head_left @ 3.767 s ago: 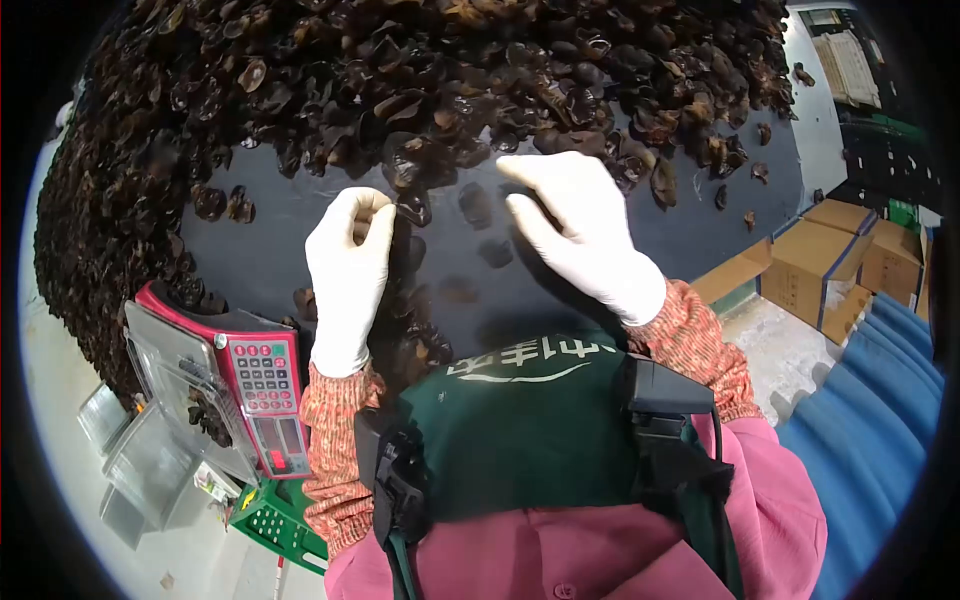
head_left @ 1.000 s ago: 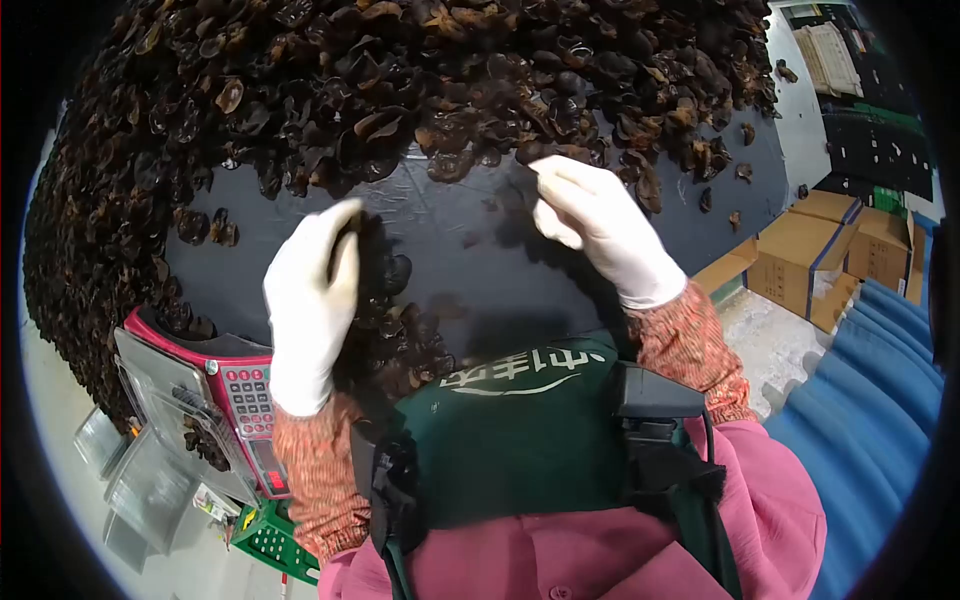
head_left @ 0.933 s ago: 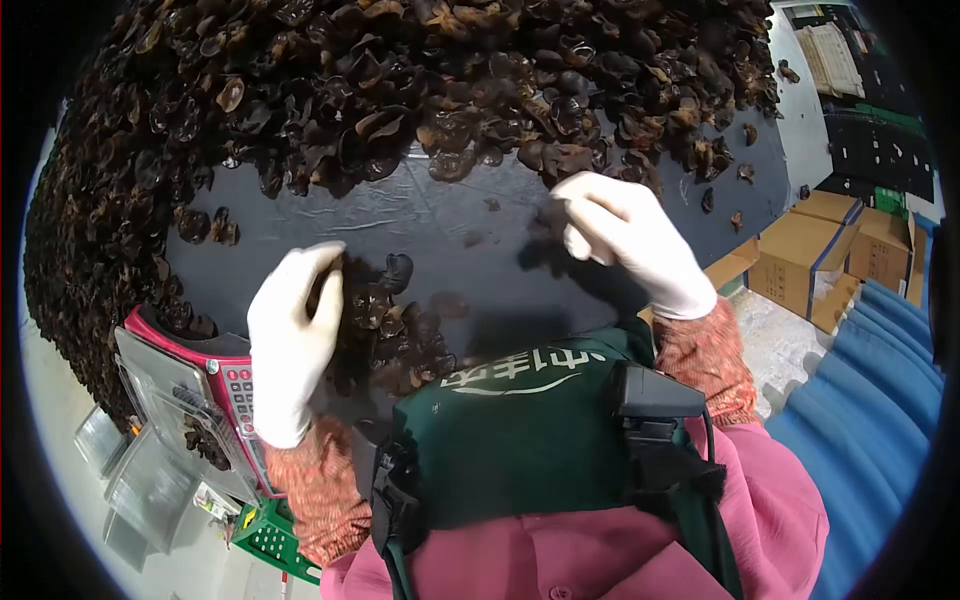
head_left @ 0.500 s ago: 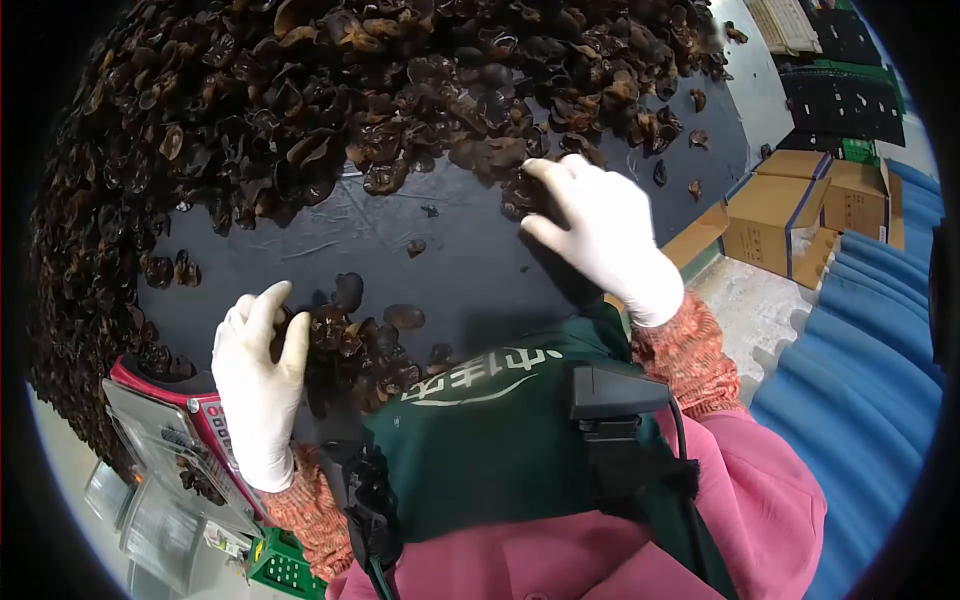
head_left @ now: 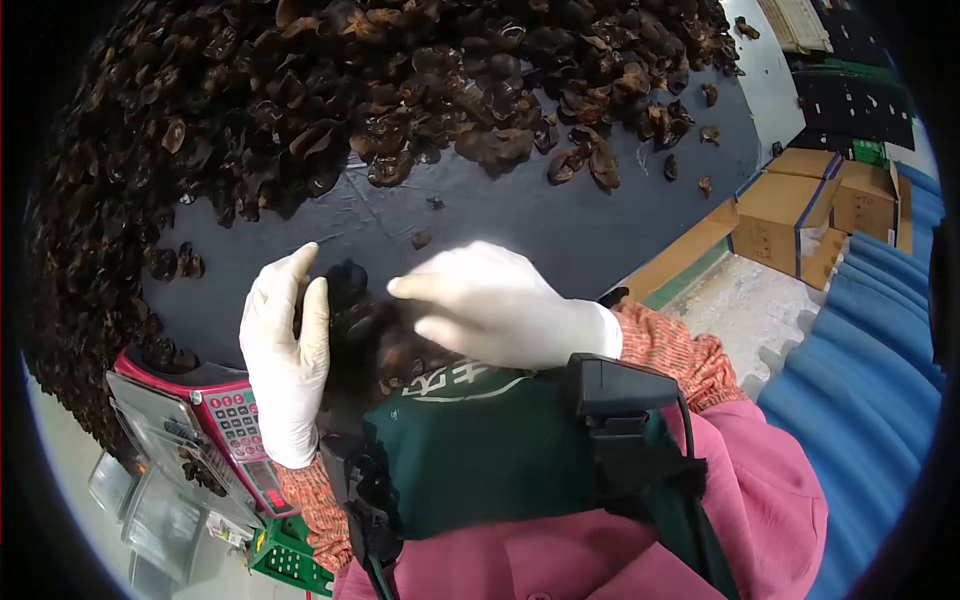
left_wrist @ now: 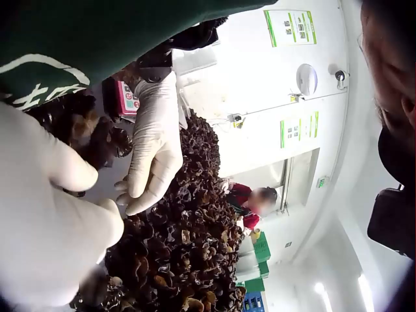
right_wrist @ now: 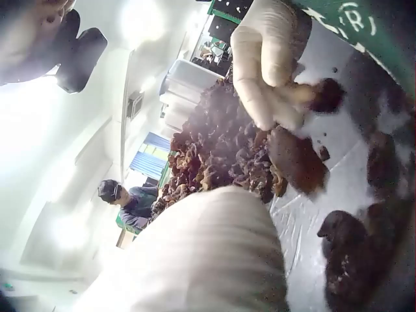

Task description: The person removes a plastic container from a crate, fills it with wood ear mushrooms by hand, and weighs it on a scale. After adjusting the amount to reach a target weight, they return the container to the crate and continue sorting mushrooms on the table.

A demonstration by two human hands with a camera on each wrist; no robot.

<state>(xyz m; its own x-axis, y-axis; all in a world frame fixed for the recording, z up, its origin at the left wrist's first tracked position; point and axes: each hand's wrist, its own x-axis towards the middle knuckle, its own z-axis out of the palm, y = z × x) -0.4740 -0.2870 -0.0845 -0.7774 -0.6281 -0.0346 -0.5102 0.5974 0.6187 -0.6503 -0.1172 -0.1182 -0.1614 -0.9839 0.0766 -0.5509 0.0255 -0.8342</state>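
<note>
1. White Chinese lettering, partly covered, runs across the dark green apron (head_left: 480,450); a ringed "R" shows in the right wrist view.
2. At the left, a red scale (head_left: 232,415) has a numbered keypad and red display digits too small for me to read. Print on the brown cartons (head_left: 785,220), far right, is also illegible, as is the text on the green-edged wall notice (left_wrist: 290,28).
3. The wood ear mushrooms are thin, rippled, wet-looking cups and flaps: a broad heap (head_left: 350,100) covers the far and left parts of the table, and a small cluster (head_left: 352,330) lies between the hands, near the apron. The table covering (head_left: 560,225) is dark, smooth and slightly creased.
4. That cluster's long axis runs roughly far to near. A single oval flap (head_left: 603,165), by the heap's edge, also points mostly far to near.
5. The left hand (head_left: 285,350), in a thin white glove, has relaxed fingers, grips nothing and sits just beside the cluster.
6. The right hand (head_left: 490,305), gloved alike and blurred, points left over the cluster's right side; I can't tell whether it grips a mushroom.
</note>
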